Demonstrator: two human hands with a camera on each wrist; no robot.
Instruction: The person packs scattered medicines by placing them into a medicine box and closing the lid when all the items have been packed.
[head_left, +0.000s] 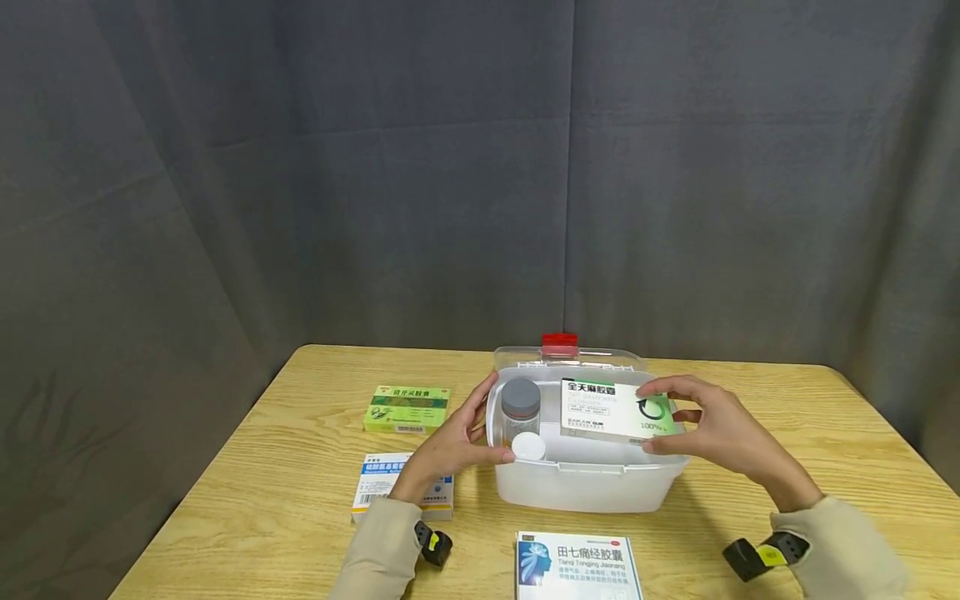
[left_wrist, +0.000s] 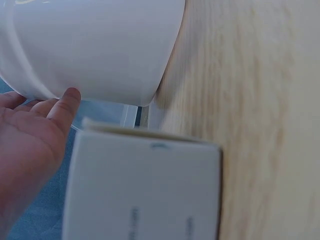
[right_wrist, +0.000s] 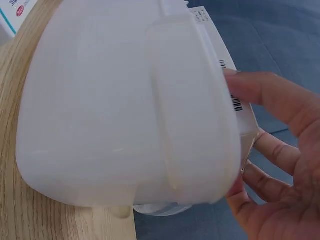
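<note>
My right hand [head_left: 716, 429] holds a white and green medicine box [head_left: 600, 410], thumb at its near edge and fingers at its far edge. The medicine box tilts at the mouth of a translucent white plastic box [head_left: 577, 487], over its right part. My left hand [head_left: 453, 442] grips the plastic box's left end, thumb at the front rim and fingers along the outer wall. Inside, on the left, stand a grey-capped bottle [head_left: 521, 400] and a white-capped bottle [head_left: 528, 447]. In the right wrist view the plastic box's wall hides part of the held medicine box [right_wrist: 212, 37].
A clear lid with a red latch [head_left: 559, 343] stands open behind the plastic box. Left lie a green medicine box [head_left: 407, 408] and a blue-white one [head_left: 382, 477], partly behind my left wrist. Another white medicine box [head_left: 577, 567] lies at the wooden table's [head_left: 247, 492] front.
</note>
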